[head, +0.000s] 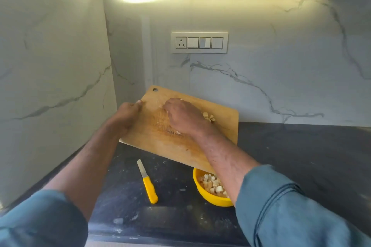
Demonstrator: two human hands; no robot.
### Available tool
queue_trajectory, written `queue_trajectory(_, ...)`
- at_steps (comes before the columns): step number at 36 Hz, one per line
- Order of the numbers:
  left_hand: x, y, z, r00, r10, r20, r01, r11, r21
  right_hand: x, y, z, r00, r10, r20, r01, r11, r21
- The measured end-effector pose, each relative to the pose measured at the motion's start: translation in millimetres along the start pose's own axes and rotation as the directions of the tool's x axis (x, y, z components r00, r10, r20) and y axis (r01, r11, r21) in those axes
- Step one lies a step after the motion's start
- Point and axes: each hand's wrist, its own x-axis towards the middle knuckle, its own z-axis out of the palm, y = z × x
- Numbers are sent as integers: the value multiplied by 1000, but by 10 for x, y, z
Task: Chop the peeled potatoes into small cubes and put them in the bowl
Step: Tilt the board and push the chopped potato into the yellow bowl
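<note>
My left hand (128, 113) grips the left edge of the wooden cutting board (152, 142), which is lifted and tilted, its lower corner over the yellow bowl (210, 199). My right hand (184, 116) rests on the board's face with fingers curved, beside a few potato cubes (208, 116) at its right. Whether it holds anything I cannot tell. The bowl holds several potato cubes (212, 184) and is partly hidden by my right forearm. A yellow-handled knife (148, 183) lies on the counter left of the bowl.
The dark stone counter (301, 156) runs right and toward me, with small scraps on it. Marble walls close the left side and the back. A switch plate (199, 42) is on the back wall.
</note>
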Motion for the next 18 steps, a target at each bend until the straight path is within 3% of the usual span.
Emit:
queue_trajectory(4, 19, -19, -41, 1000, 5, 1, -5, 1000, -12, 23, 89, 21, 999, -35, -4, 34, 999, -29)
queue_trajectory(10, 38, -34, -76, 1000, 4, 7, -4, 1000, -13, -188, 480, -1, 984, 173, -54, -166, 980, 107)
queue_trajectory(14, 36, -17, -38, 1000, 6, 1, -6, 1000, -12, -308, 577, 22, 955, 269, -124, -223, 929, 296)
queue_trajectory(18, 38, 7, -6, 1000, 0, -1, 0, 1000, -2, -323, 462, -5, 974, 224, -25, -204, 925, 321)
